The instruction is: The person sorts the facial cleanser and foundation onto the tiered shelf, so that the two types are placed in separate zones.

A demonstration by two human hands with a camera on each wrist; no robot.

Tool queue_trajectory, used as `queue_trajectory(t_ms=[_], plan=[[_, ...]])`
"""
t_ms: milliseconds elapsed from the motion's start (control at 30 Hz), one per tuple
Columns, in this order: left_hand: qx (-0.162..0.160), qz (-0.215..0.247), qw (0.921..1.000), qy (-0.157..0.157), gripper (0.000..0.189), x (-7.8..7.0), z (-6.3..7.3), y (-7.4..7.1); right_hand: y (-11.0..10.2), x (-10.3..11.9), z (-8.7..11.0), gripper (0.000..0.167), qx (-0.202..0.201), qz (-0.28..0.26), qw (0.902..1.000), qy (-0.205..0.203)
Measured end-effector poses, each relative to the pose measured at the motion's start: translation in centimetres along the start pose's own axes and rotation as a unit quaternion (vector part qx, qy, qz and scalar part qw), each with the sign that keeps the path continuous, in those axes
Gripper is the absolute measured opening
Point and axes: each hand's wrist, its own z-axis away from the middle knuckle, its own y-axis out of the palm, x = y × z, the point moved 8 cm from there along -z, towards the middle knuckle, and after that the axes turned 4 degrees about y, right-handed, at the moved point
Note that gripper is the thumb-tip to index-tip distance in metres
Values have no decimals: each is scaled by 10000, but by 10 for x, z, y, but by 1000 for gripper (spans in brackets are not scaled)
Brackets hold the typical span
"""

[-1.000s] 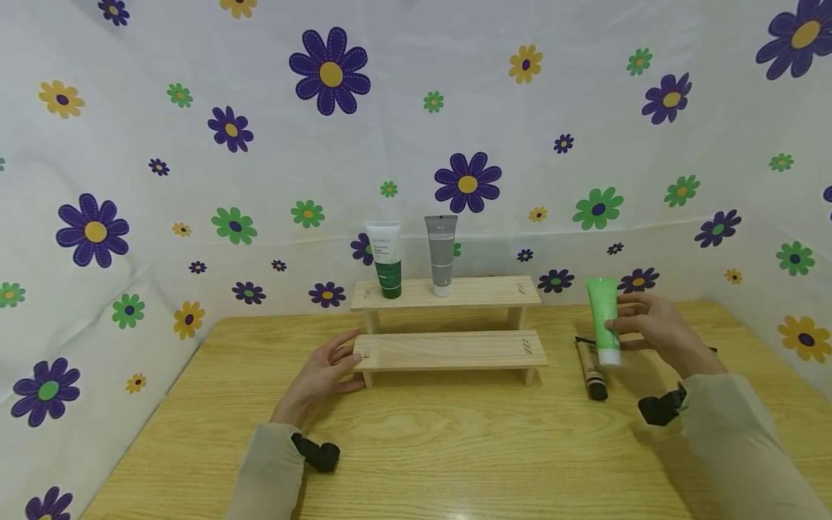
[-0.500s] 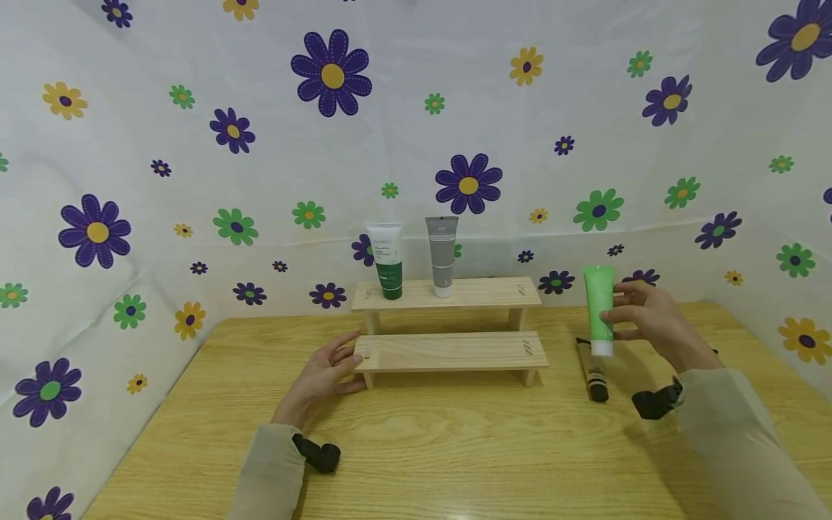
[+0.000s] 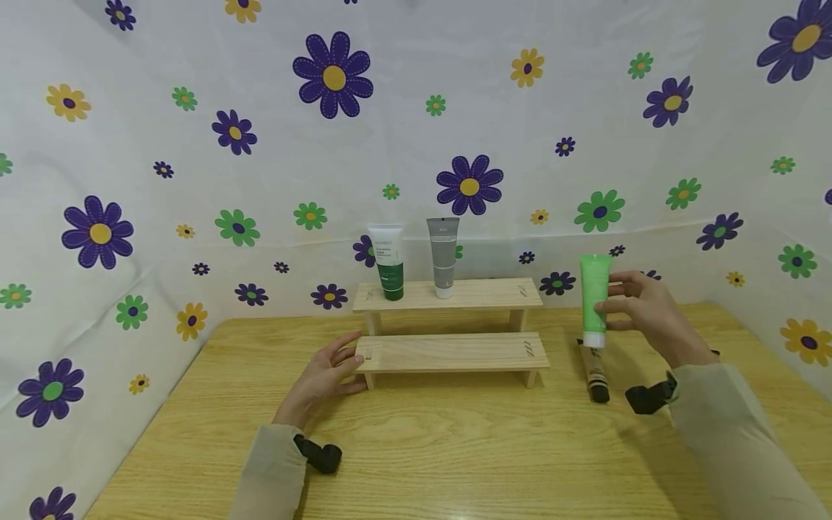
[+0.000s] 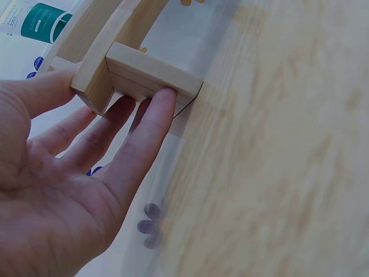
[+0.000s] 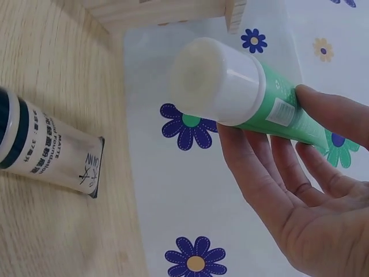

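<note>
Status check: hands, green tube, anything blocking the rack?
Left hand open, resting on rack end. Right hand grips green tube upright, cap down, off table. Brown tube lies below; rack's right side free.

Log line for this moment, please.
right hand: holds green tube aloft | left hand: steadies wooden shelf

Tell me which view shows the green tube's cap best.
Right wrist: the white cap of the green tube fills the frame end-on, held by the right hand. Head view shows the cap only small, pointing down. Left wrist view doesn't show it.
</note>
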Motion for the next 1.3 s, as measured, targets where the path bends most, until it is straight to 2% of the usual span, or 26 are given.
queue_trajectory(t_ms=[500,933,1100,1300], plan=[[26,18,10000,58,60,-3,2,2,10,25,-1,71,-156,-357,9988,-287],[-92,-47,9999,-40,61,2,-1,-1,21,46,-5,67,-307,-635,9962,-521],[-44,8,10000,-22,61,2,-1,1,24,50,-6,68,-364,-849,9940,-588],[-27,12,10000,-26,60,2,-1,0,30,60,-7,60,-350,-1098,9905,-745]])
